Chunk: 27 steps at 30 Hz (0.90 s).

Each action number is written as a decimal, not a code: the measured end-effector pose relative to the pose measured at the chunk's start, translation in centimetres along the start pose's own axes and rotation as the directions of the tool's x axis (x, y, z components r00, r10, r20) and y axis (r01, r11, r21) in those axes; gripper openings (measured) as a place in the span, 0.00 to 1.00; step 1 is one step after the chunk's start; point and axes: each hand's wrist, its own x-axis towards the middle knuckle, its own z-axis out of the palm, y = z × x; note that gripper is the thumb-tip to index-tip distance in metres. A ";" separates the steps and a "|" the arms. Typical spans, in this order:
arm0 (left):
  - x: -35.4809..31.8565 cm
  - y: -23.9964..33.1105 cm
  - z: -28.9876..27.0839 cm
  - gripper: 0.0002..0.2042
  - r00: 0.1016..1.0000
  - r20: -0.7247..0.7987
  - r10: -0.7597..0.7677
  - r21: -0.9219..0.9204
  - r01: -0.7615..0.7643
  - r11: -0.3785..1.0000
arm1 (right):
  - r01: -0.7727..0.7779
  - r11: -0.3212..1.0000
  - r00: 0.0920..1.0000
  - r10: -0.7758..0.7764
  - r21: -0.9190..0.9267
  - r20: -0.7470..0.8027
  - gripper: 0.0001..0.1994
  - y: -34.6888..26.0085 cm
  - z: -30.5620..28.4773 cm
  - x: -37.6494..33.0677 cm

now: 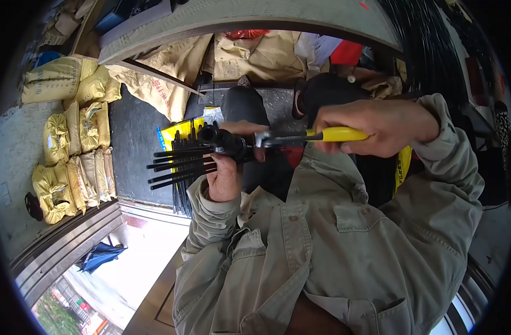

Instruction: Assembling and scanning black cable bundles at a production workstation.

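My left hand (224, 177) is wrapped round a black hub (225, 140) with several thin black rods (180, 162) fanning out to the left, like an umbrella frame. My right hand (359, 123) grips yellow-handled pliers (345, 134). The metal head of the pliers reaches left to the hub, close to the left fingertips. Motion blurs the jaws, and I cannot tell what they pinch. Below the held piece, more black rods (180, 195) lie in a bundle by a yellow printed sack (180, 131).
Yellow-brown packed bags (57, 139) are stacked at the left. Brown sacks (255, 56) lie under a bench (255, 15) at the far side. A dense bunch of black rods (420, 44) stands at the far right. A blue umbrella (103, 255) is beyond the doorway sill at lower left.
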 end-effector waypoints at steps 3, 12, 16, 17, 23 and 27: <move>0.0 0.0 0.7 0.34 1.000 0.018 0.018 0.014 -0.018 1.000 | -0.359 0.833 0.921 0.245 0.421 0.302 0.07 -0.9 -1.3 0.3; 0.0 0.1 0.7 0.30 0.998 -0.044 0.044 0.109 -0.039 0.993 | -0.020 0.996 0.987 0.005 0.089 0.161 0.07 0.4 -0.8 1.6; 1.2 0.6 1.6 0.27 0.960 -0.272 -0.071 0.093 0.100 0.991 | -0.112 0.989 0.992 0.105 0.101 0.076 0.09 0.9 -0.3 2.2; 1.7 0.1 1.7 0.27 0.958 -0.287 -0.020 0.113 0.054 0.992 | -0.151 0.979 0.964 0.114 -0.140 -0.242 0.11 1.6 -0.5 1.8; 1.4 -3.6 2.1 0.14 0.916 -0.210 0.342 0.346 -0.258 0.902 | -0.741 0.461 0.580 0.071 -0.489 -0.812 0.16 10.8 -6.2 1.4; 2.8 0.8 1.6 0.14 0.780 -0.352 0.518 0.254 -0.453 0.855 | -0.615 0.436 0.488 -0.443 -0.657 -0.752 0.16 12.6 -4.0 2.8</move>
